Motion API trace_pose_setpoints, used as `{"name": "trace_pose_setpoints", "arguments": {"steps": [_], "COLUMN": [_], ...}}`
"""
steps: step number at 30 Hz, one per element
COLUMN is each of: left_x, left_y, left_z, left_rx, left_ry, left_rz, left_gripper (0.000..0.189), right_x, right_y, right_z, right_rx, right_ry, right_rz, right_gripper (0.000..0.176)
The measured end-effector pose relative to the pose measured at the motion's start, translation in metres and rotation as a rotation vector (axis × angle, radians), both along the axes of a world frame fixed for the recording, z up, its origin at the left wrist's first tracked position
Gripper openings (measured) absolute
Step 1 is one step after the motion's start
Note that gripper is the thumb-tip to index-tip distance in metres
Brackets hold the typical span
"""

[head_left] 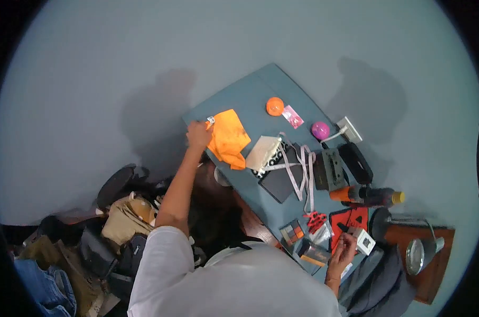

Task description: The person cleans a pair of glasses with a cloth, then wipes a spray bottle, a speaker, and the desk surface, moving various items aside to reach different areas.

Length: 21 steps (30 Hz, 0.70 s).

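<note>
My left hand [199, 134] has its fingers closed on the left edge of an orange cloth [229, 136], close to a small white tag. The cloth lies partly folded on the table [239, 94]. At the right, my right hand [343, 250] is beside a white box [364, 241] with a black square on it; its fingers are bent, and whether they grip the box or something dark cannot be made out. Below them is a red item [347, 219]. A clear packet [322, 233] and a dark box [313, 253] lie to the left of my right hand.
An orange ball [275, 106], a pink card [293, 117] and a purple ball [320, 130] lie toward the back. White tape [305, 174] crosses a dark notebook [281, 182]. Bottles [377, 197], a lamp [416, 256] and a wall socket [350, 130] are at the right.
</note>
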<state>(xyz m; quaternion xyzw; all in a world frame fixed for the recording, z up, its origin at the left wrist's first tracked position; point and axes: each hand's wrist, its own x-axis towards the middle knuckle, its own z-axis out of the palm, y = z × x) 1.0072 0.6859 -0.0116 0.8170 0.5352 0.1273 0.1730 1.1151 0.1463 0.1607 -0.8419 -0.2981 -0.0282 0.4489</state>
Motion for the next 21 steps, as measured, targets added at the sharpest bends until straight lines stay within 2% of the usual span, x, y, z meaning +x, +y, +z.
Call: {"name": "trace_pose_setpoints", "arguments": {"steps": [1,2,3,5,7,8,9,11,12,14,15,17,18,20,21], "left_x": [0.002,0.003,0.004,0.009,0.007,0.003,-0.005,-0.026,-0.034,-0.048,-0.057,-0.080,-0.094,-0.129,-0.144], "left_y": [-0.002,-0.006,-0.022,-0.060,-0.096,-0.113,-0.125,-0.132,-0.127,-0.114,-0.107,-0.092,-0.084,-0.070,-0.069], "left_z": [0.004,0.006,0.031,0.057,0.091,0.120,0.143,0.171,0.184,0.208,0.218,0.235,0.240,0.244,0.243], "left_rx": [-0.014,-0.152,-0.288,-0.396,-0.412,-0.412,-0.307,-0.402,-0.406,-0.407,-0.414,-0.610,-0.626,-0.672,-0.705], "left_ry": [-0.082,-0.304,-0.524,-1.160,-1.202,-1.195,-1.083,-0.838,-0.836,-0.763,-0.763,-0.668,-0.729,-0.878,-0.964], "left_rz": [-0.054,-0.037,-0.016,-0.086,-0.130,-0.172,-0.263,-0.517,-0.503,-0.923,-0.916,-1.071,-1.120,-1.153,-1.136], "left_gripper": [0.039,0.031,0.022,0.012,0.011,0.012,0.015,0.018,0.018,0.021,0.021,0.023,0.021,0.016,0.013], "right_x": [0.003,0.009,0.011,0.015,0.015,0.026,0.028,0.031,0.028,0.022,0.014,-0.002,-0.006,-0.011,-0.013], "right_y": [0.020,0.040,0.066,0.113,0.159,0.182,0.204,0.250,0.271,0.301,0.309,0.320,0.322,0.322,0.319], "right_z": [-0.004,0.000,0.005,0.011,0.023,0.013,0.010,0.017,0.034,0.043,0.039,0.031,0.024,0.007,0.000], "right_rx": [0.021,0.002,0.028,0.129,0.093,0.079,0.089,0.088,0.019,-0.019,-0.024,-0.023,-0.024,-0.379,-0.379], "right_ry": [0.040,-0.057,-0.042,0.058,0.320,0.190,0.362,0.239,0.178,0.193,0.201,0.574,0.578,0.543,0.547], "right_rz": [-0.039,0.058,0.099,0.213,0.244,0.381,0.376,0.564,0.665,0.925,0.928,1.228,1.226,1.641,1.633], "right_gripper": [0.014,0.013,0.013,0.014,0.016,0.020,0.030,0.059,0.066,0.071,0.071,0.052,0.052,0.040,0.040]}}
